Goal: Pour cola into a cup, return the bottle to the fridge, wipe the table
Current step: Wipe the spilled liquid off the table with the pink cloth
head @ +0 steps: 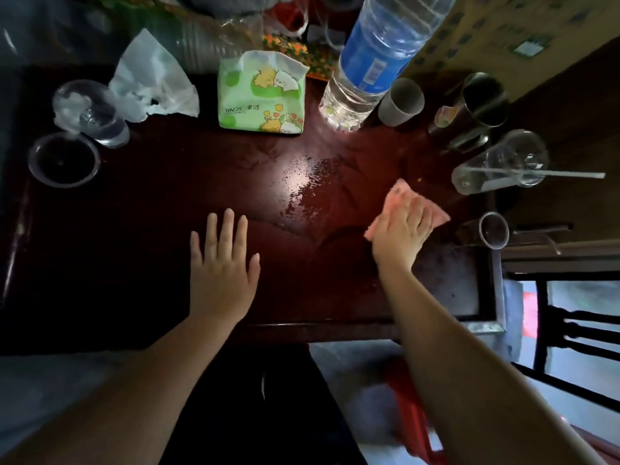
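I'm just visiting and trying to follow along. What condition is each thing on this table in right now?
Table: wet patch shining at its middle.
Pink cloth: pressed flat under the right hand.
Left hand: open, palm down, holding nothing.
Water bottle: upright, partly full.
Tissue pack: torn open at the top.
Crumpled tissue: used, lying loose.
Cup with straw: empty, tipped on its side.

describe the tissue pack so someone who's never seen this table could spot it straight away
On the dark red wooden table, look along the far side, left of the big clear water bottle with the blue label. The tissue pack lies there, right of a crumpled white tissue. It is the only soft green and white packet, printed with cartoon animals and flowers.
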Demonstrator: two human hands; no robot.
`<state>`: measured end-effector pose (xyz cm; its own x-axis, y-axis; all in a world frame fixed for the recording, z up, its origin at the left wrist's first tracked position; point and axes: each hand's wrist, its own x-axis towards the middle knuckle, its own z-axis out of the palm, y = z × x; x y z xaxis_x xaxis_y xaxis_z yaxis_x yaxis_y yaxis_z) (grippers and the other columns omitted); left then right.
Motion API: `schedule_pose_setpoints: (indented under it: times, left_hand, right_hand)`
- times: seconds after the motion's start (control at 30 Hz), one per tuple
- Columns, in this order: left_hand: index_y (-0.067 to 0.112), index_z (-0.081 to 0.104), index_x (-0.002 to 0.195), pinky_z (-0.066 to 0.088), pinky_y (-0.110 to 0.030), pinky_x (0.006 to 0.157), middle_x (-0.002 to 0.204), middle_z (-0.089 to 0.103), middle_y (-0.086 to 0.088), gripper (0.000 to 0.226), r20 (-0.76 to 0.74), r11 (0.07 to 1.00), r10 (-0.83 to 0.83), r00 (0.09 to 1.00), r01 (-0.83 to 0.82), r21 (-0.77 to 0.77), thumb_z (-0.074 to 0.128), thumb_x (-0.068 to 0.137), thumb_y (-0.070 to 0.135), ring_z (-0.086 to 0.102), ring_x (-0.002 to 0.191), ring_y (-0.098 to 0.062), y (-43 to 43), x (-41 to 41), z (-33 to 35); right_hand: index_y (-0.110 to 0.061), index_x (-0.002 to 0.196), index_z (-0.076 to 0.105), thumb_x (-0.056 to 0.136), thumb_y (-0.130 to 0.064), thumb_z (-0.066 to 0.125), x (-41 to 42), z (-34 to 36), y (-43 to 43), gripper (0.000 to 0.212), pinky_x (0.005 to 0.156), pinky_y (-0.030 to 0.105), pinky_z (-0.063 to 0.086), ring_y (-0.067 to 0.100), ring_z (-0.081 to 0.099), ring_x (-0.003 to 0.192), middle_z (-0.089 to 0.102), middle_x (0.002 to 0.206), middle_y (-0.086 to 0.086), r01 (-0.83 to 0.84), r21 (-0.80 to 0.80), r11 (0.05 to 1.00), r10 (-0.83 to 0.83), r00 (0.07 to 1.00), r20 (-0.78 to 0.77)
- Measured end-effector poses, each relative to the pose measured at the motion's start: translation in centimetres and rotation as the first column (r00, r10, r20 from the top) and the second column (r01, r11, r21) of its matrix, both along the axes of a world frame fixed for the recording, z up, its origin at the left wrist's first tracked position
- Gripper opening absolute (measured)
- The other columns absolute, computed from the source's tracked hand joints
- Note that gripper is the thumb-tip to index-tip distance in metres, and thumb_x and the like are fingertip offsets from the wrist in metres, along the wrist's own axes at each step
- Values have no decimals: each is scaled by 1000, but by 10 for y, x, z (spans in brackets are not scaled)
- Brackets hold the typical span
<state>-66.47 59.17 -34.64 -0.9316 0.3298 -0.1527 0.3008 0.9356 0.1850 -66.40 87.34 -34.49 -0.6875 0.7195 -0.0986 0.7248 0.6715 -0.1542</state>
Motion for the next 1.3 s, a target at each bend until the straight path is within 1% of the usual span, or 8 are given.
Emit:
schedule_pose_setpoints:
  times: [0.17,0.37,0.5,0.67,0.83,0.93,1.1,1.3]
  left_hand:
    - [9,17,151,12,-53,117,159,17,-13,62,10,1000,14,1000,-14,-3,19,97,40,11,147,-32,-1,0,-3]
    - [9,24,150,15,-52,117,158,21,-12,61,16,999,18,1000,-18,35,20,97,38,15,146,-31,-2,0,-1]
    - [9,27,150,12,-50,117,158,22,-12,61,27,999,9,1000,-10,49,21,97,38,15,147,-29,-4,0,0]
    - [10,23,151,11,-50,117,159,18,-12,65,82,999,15,996,-18,34,22,95,43,13,147,-29,-7,0,7]
    - [8,27,149,21,-51,115,157,24,-13,62,69,995,95,993,-97,24,30,97,41,23,145,-29,-37,12,18]
    - [8,28,149,23,-48,115,156,27,-13,62,46,965,261,964,-261,11,43,96,36,24,144,-29,-68,22,27]
    - [9,11,153,5,-48,118,161,7,-14,69,23,850,524,852,-520,-91,34,98,42,3,148,-30,-122,32,30]
    - [9,13,153,4,-44,120,161,5,-14,75,73,835,550,832,-546,-68,27,95,54,0,148,-30,-156,41,23]
  right_hand:
    - [-12,149,22,93,-33,15,-30,-1,-14,60,118,40,1,31,12,145,20,156,13,-229,3,973,229,973,7]
    - [0,134,47,85,-18,33,-22,6,-82,54,112,49,19,42,33,133,49,138,19,-708,18,706,708,704,-64]
    - [-10,143,34,91,-24,34,-11,11,-93,53,112,51,20,36,28,138,40,147,15,-793,-21,608,789,607,-94]
    - [-9,143,36,93,-40,46,7,25,-67,59,118,40,17,31,20,142,29,152,15,-644,-168,746,625,765,-158]
    - [-10,144,34,90,-41,56,14,34,-61,66,112,37,22,31,25,137,31,149,16,-642,-247,726,622,766,-162]
    - [-4,136,43,85,-42,60,-2,33,-74,66,106,41,26,39,36,123,41,136,23,-564,-206,799,542,825,-157]
    - [-4,133,44,81,-26,60,-32,39,-105,58,94,39,25,42,37,114,39,129,25,-269,-188,945,257,963,-85]
    - [-7,138,35,82,-21,53,-42,39,-129,61,96,50,37,42,32,120,31,136,25,-144,-133,981,148,989,23]
